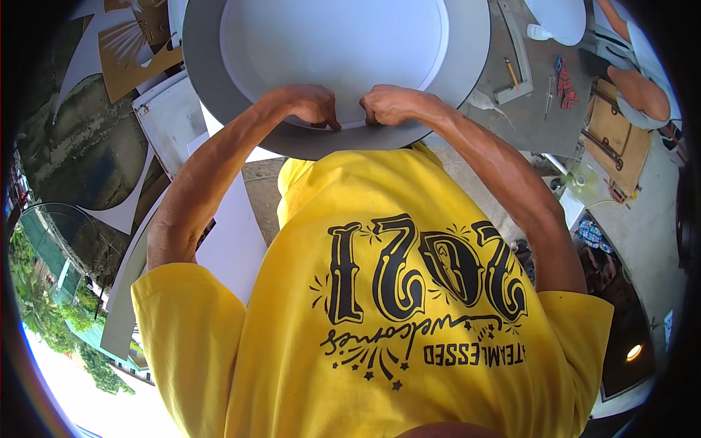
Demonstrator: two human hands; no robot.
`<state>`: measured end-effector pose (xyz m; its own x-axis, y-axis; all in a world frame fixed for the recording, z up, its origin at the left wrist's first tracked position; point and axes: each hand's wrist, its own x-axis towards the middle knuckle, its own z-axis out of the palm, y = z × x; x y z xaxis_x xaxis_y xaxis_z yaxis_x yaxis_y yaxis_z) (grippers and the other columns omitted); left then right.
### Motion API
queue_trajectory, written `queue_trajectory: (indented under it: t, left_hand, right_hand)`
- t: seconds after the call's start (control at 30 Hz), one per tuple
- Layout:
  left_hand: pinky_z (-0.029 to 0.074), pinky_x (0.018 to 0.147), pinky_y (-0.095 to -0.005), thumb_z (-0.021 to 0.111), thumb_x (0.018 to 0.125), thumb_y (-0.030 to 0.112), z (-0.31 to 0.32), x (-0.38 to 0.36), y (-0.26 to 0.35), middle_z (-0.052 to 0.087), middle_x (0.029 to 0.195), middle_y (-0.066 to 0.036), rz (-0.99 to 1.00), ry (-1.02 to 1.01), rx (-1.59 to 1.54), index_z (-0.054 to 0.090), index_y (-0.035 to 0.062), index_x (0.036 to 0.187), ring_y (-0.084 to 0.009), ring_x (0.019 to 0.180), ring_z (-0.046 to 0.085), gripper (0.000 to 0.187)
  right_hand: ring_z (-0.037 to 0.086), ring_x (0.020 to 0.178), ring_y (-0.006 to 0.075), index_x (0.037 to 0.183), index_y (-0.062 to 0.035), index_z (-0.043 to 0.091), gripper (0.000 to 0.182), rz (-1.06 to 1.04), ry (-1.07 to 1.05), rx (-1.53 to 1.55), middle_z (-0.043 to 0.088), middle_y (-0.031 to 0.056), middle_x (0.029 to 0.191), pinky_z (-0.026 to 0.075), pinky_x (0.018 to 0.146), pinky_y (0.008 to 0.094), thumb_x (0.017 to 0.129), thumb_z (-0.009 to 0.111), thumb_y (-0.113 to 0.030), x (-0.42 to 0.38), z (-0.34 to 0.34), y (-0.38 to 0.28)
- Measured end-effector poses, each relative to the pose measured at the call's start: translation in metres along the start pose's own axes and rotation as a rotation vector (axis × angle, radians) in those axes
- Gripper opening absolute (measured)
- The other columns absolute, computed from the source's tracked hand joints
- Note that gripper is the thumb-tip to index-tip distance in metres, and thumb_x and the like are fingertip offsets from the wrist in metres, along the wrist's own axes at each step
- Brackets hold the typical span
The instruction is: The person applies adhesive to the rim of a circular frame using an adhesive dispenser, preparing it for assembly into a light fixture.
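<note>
A large round piece with a wide grey rim [201, 55] and a white recessed centre [332, 47] lies in front of my body. My left hand [312, 106] rests at the near inner edge of the rim, its fingers curled and one fingertip pressed down on the white strip there. My right hand [385, 106] is a short way to the right on the same edge, its fingers closed together. Whether either hand pinches the thin white edge [354, 125] between its fingers is too small to tell.
On the grey table [526, 120] at the right lie a pencil [512, 71], a red patterned cloth [566, 84] and a white bottle [539, 32]. Cut sheets [131, 55] lie at the left. Another person's arm [641, 93] is at the far right.
</note>
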<state>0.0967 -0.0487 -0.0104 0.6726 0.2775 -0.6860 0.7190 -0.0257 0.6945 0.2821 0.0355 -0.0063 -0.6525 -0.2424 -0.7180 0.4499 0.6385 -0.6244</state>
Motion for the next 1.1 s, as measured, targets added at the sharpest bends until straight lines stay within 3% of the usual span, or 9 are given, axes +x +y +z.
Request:
queue_trajectory:
  t: [0.17, 0.43, 0.7, 0.87, 1.1]
  left_hand:
    - [0.048, 0.080, -0.0355, 0.054, 0.089, 0.010, 0.000, -0.003, -0.002, 0.068, 0.099, -0.008, 0.070, 0.013, 0.052, 0.071, 0.0293, 0.118, -0.0255, 0.090, 0.061, 0.039]
    - [0.047, 0.074, -0.0383, 0.052, 0.089, 0.010, 0.003, -0.004, -0.004, 0.069, 0.089, -0.009, 0.121, 0.069, 0.080, 0.073, 0.0301, 0.114, -0.0279, 0.083, 0.062, 0.038]
    - [0.049, 0.075, -0.0395, 0.052, 0.084, 0.008, 0.023, 0.002, -0.010, 0.070, 0.093, -0.008, 0.086, 0.155, 0.170, 0.073, 0.0312, 0.113, -0.0299, 0.087, 0.063, 0.043]
    - [0.050, 0.075, -0.0396, 0.051, 0.080, 0.003, 0.020, -0.002, -0.002, 0.070, 0.093, -0.008, 0.010, 0.149, 0.178, 0.073, 0.0324, 0.114, -0.0289, 0.088, 0.064, 0.051]
    - [0.050, 0.073, -0.0394, 0.051, 0.079, 0.002, 0.019, -0.005, -0.001, 0.068, 0.090, -0.009, 0.048, 0.138, 0.167, 0.072, 0.0322, 0.115, -0.0290, 0.085, 0.063, 0.051]
  right_hand:
    - [0.063, 0.076, 0.0359, 0.072, 0.0001, 0.067, 0.012, 0.000, 0.020, -0.004, 0.064, 0.0187, 0.076, 0.048, 0.065, 0.0442, 0.070, 0.055, -0.002, 0.001, 0.001, 0.001]
    - [0.063, 0.073, 0.0370, 0.072, 0.0024, 0.065, 0.009, -0.025, -0.024, -0.048, 0.064, 0.0206, 0.074, 0.048, 0.063, 0.0446, 0.071, 0.056, -0.001, -0.007, -0.009, -0.009]
    - [0.064, 0.078, 0.0391, 0.071, 0.0016, 0.063, 0.007, -0.065, 0.037, -0.019, 0.065, 0.0211, 0.075, 0.049, 0.065, 0.0450, 0.073, 0.059, -0.003, 0.000, 0.000, -0.001]
    - [0.063, 0.074, 0.0378, 0.065, -0.0001, 0.062, 0.007, -0.047, 0.088, -0.003, 0.063, 0.0192, 0.071, 0.047, 0.063, 0.0455, 0.070, 0.059, -0.003, 0.004, 0.009, 0.005]
    - [0.061, 0.068, 0.0362, 0.061, -0.0018, 0.061, 0.007, -0.039, 0.099, 0.005, 0.061, 0.0179, 0.066, 0.046, 0.061, 0.0443, 0.067, 0.058, -0.002, 0.006, 0.014, 0.007]
